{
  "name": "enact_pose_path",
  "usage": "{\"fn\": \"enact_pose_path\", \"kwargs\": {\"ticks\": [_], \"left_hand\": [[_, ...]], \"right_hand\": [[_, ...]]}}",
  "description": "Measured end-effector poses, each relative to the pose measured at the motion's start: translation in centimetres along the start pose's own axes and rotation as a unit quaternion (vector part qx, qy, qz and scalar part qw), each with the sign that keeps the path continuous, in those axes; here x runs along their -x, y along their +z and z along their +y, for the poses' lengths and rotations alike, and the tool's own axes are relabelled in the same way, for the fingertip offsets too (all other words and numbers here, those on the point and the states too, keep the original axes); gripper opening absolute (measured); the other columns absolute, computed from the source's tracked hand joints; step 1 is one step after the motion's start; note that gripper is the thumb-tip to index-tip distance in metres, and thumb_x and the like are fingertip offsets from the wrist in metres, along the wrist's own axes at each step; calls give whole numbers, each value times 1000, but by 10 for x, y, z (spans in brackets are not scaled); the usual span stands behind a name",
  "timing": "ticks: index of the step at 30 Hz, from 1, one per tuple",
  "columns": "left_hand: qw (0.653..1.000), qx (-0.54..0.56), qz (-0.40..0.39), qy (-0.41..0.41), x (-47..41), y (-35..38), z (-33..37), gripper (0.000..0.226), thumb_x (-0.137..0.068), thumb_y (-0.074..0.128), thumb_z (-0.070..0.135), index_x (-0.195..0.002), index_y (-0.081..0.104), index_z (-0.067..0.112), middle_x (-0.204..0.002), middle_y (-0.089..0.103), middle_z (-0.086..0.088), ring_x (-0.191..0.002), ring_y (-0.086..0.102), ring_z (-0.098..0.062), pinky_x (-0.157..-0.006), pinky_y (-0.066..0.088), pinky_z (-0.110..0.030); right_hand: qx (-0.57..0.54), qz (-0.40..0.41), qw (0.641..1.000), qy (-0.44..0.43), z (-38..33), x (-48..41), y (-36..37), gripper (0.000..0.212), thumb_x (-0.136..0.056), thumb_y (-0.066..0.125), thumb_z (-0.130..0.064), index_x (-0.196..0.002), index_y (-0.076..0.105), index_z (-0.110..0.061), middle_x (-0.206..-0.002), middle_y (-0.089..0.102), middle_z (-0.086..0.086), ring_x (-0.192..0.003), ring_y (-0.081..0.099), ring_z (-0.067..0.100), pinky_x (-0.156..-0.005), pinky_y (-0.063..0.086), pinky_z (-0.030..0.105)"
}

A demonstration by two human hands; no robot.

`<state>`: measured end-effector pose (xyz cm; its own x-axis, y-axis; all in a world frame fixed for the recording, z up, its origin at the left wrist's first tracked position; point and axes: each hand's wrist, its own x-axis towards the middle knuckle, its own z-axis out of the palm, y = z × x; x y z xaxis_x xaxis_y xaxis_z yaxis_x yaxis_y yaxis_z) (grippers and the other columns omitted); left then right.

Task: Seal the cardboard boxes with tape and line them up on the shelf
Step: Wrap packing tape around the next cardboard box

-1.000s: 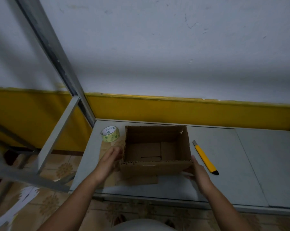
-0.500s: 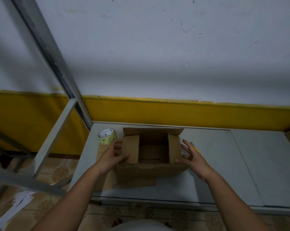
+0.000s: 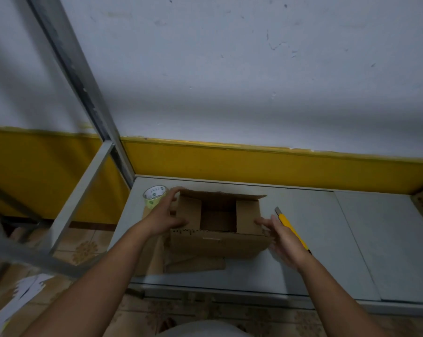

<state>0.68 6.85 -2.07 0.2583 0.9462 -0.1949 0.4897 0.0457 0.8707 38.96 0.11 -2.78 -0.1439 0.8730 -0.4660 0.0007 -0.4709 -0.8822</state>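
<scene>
Cardboard box (image 3: 220,237) sits on grey shelf (image 3: 327,239), two side flaps folded in, centre open. Left hand (image 3: 167,215) spread flat on left flap; right hand (image 3: 282,235) open, fingers on right flap. Tape roll (image 3: 154,197) just left of box, yellow cutter (image 3: 292,227) at right.

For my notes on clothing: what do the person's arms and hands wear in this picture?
Nothing that shows. Both forearms are bare up to the picture's lower edge, with no sleeves in view. The left hand and right hand wear no gloves, and no watch, ring or bracelet can be seen, though the light is dim.
</scene>
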Motion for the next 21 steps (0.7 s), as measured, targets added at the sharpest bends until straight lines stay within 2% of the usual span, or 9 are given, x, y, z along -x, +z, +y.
{"fn": "enact_pose_path", "kwargs": {"ticks": [2,5,7,9,10,13,15,17,21], "left_hand": [[1000,14,-11,-11,1,-2,0,76,-83,86,7,-135,47,46,-140,43,5,-129,54,-26,-87,64,-42],[998,18,-33,-42,1,-3,2,55,-89,82,10,-129,54,36,-139,46,2,-118,60,-23,-84,65,-42],[998,14,-39,-52,2,-3,1,47,-92,80,14,-127,57,35,-142,48,2,-123,58,-24,-85,62,-37],[996,47,-38,-71,4,-3,2,42,-96,74,13,-131,59,33,-141,49,3,-122,56,-20,-82,59,-33],[993,74,-35,-87,5,-2,5,38,-100,68,14,-133,59,31,-140,49,4,-118,56,-16,-79,59,-32],[981,143,-18,-133,9,0,15,30,-110,48,19,-138,59,26,-139,48,5,-115,56,-16,-76,55,-31],[984,134,-17,-115,12,1,11,29,-112,48,28,-139,59,29,-138,50,9,-124,53,-19,-81,52,-27],[994,83,-15,-76,15,4,1,30,-108,58,33,-137,57,36,-140,49,9,-130,51,-19,-88,52,-25],[997,36,37,-65,16,16,-17,32,-102,68,30,-130,57,42,-142,47,5,-129,52,-23,-94,51,-34]], "right_hand": [[-123,-58,990,24,17,5,-8,69,-91,67,-61,-148,56,-24,-157,48,1,-148,39,23,-127,21,49],[-18,-73,997,12,33,10,-9,76,-82,84,-25,-150,51,-35,-158,46,-4,-145,43,20,-122,34,51],[54,-21,998,-13,33,10,3,69,-76,88,-38,-139,61,-39,-150,54,-7,-139,49,16,-115,45,50],[10,35,999,-25,30,7,11,75,-66,90,-59,-129,69,-26,-132,69,1,-124,63,24,-102,55,49],[-7,63,997,-35,28,6,15,76,-64,90,-61,-124,70,-19,-123,73,4,-116,68,27,-93,60,44],[14,128,990,-60,21,3,25,42,-85,81,-32,-120,65,-15,-118,72,6,-107,70,26,-72,60,28],[37,163,984,-56,21,-4,28,34,-91,77,-19,-119,60,-14,-118,66,3,-104,67,21,-65,58,23],[49,181,981,-58,19,-11,31,37,-90,78,-19,-120,57,-15,-118,64,1,-102,66,20,-61,57,22],[66,196,976,-71,14,-19,35,39,-90,78,-24,-123,57,-17,-120,65,3,-102,66,18,-66,56,25]]}}
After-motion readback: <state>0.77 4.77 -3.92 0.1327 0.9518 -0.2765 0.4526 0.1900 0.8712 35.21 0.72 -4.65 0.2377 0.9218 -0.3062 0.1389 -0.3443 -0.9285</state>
